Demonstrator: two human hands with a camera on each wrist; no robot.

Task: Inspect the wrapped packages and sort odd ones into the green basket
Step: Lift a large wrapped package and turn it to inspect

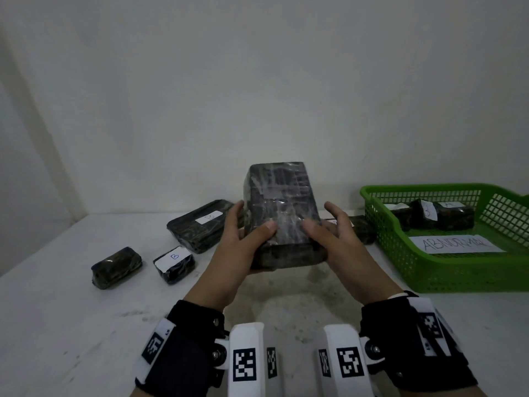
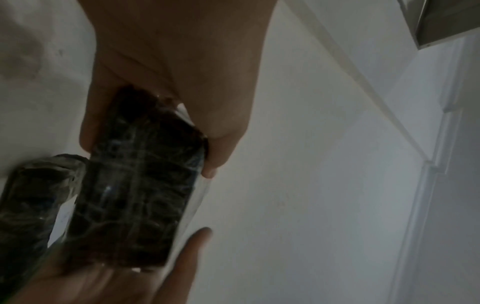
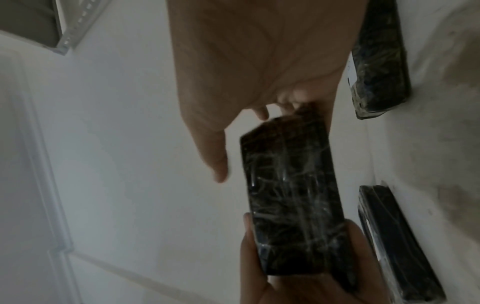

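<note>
From the head view, the large wrapped package (image 1: 282, 216) is lifted clear of the white table (image 1: 71, 310), held at centre between both hands. The left hand (image 1: 243, 242) clamps its near left corner, thumb on top and fingers curled behind; the right hand (image 1: 329, 236) grips the right side likewise. The green basket (image 1: 400, 262) sits at about three o'clock, already holding wrapped packages and a sheet reading ABNORMAL. Three smaller packages lie around ten o'clock; one (image 1: 174, 264) is marked B.

In the left wrist view, the package (image 2: 135, 185) looks blocky and stiff under glossy, wrinkled film, likely slippery, so the edges are probably the safest hold.

In the right wrist view, the right thumb stands slightly off the package (image 3: 293, 195) while the fingers support it behind.
</note>
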